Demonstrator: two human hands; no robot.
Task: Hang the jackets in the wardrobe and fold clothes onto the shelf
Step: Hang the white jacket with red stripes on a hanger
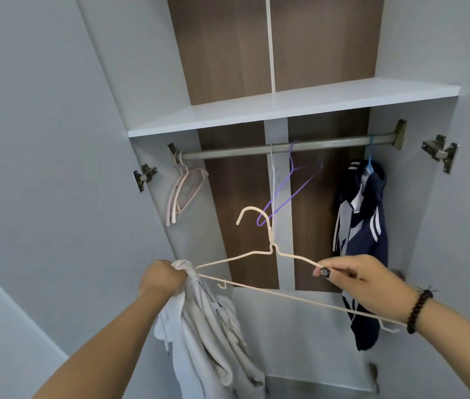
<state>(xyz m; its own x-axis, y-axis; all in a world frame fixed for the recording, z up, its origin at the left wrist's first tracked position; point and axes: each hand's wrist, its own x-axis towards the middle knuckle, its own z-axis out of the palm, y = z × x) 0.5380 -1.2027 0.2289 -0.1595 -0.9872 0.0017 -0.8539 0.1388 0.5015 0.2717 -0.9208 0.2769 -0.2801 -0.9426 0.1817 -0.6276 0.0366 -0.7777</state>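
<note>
Pinching the right shoulder of a cream wire hanger (271, 272) between thumb and curled fingers (340, 269) of the right hand (372, 286), hook pointing up, clear of the rail (285, 147); gripping, with the left hand (161, 279), fingers closed tight, a bunched pale grey jacket (207, 326) by its top, just beside the hanger's left tip, the rest hanging slack below. Judged as the hanging step, second garment: a navy striped jacket (363, 214) already up on a blue hanger at the rail's right end. Next, probably: finding the collar, feeding one hanger arm into a sleeve opening, then the other, which calls for loosening the left grip without dropping the cloth. Further out, spare pink hangers (183, 191) at the rail's left, a purple hanger (288, 194) mid-rail, a white shelf (294, 108) above with nothing folded on it yet. Hard to tell: where the grey jacket's collar or sleeves lie in the bundle; lower hem cut off by the frame edge; wardrobe floor out of sight
</note>
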